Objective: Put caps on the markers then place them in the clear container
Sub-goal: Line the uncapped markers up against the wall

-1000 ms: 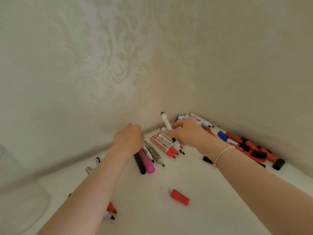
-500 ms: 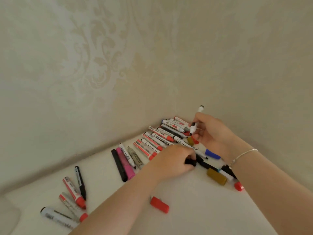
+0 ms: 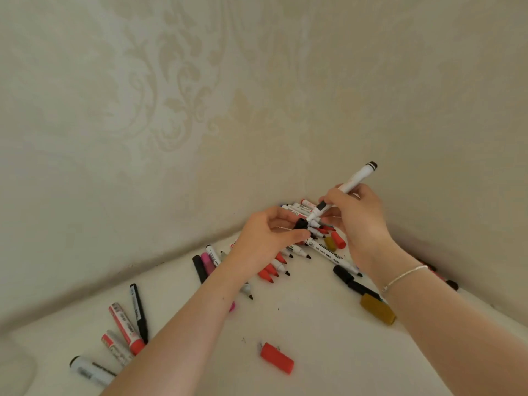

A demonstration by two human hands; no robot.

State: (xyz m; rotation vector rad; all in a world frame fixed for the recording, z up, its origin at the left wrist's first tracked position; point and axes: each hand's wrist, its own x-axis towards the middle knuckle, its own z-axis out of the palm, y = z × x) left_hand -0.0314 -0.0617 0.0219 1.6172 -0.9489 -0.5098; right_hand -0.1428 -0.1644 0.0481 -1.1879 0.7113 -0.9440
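Note:
My right hand (image 3: 358, 217) grips a white marker (image 3: 354, 180) with a black end, tilted with its tip pointing down-left. My left hand (image 3: 268, 238) pinches a black cap (image 3: 301, 225) right at that tip; whether tip and cap touch is unclear. Both hands hover above a pile of uncapped markers (image 3: 300, 252) in the white table's (image 3: 314, 324) corner. A loose red cap (image 3: 276, 358) lies in front. A clear container's corner may show at the bottom left edge, too faint to tell.
Several markers (image 3: 125, 330) lie at the left, some capped. A mustard cap (image 3: 377, 309) and black caps (image 3: 343, 274) lie at the right beside my right forearm. Patterned walls (image 3: 171, 110) close the corner behind the pile.
My left hand picked a black cap from the table and lifted it to the marker's tip. My right hand turned the marker so its tip points down-left toward the cap.

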